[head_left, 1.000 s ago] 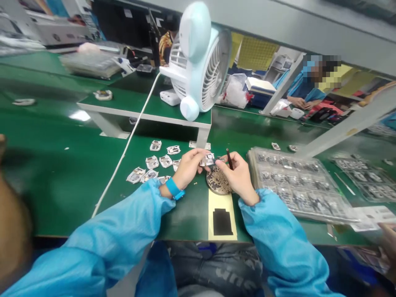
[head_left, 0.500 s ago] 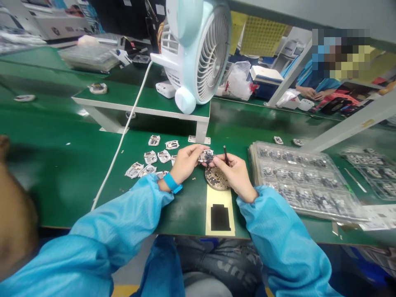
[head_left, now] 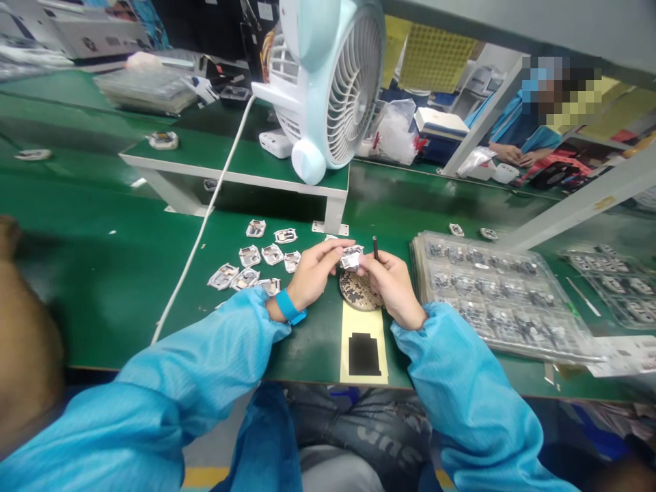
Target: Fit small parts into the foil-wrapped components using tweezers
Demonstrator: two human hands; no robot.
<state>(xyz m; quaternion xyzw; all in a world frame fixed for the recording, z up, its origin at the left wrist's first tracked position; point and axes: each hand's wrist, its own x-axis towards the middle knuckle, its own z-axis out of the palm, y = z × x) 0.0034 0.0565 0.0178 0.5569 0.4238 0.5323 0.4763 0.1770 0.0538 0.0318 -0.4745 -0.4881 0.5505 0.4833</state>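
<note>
My left hand [head_left: 313, 275] pinches a small white device housing [head_left: 351, 257] with electronic parts in it. Against the housing's right side rest the fingers of my right hand [head_left: 392, 283], which also keeps a thin dark pen-like tool [head_left: 376, 247] sticking up between its fingers. What the tool's lower end looks like is hidden. Just beneath both hands lies a round speckled disc [head_left: 359, 292], overlapping a pale yellow sheet [head_left: 350, 318] that carries a black rectangular piece [head_left: 364, 355]. Several similar white housings [head_left: 250, 256] lie loosely grouped left of my left hand.
A pale blue fan [head_left: 353, 96] stands on a low green shelf [head_left: 240, 171], its white cable [head_left: 197, 236] running down across the table. Stacked clear trays of parts [head_left: 492, 294] sit to the right. Another person's arm [head_left: 28, 328] is at the left edge; a person sits opposite.
The housing has been turned over or tilted, so a bright white face now shows. Both hands have shifted slightly right, still holding it above the disc.
</note>
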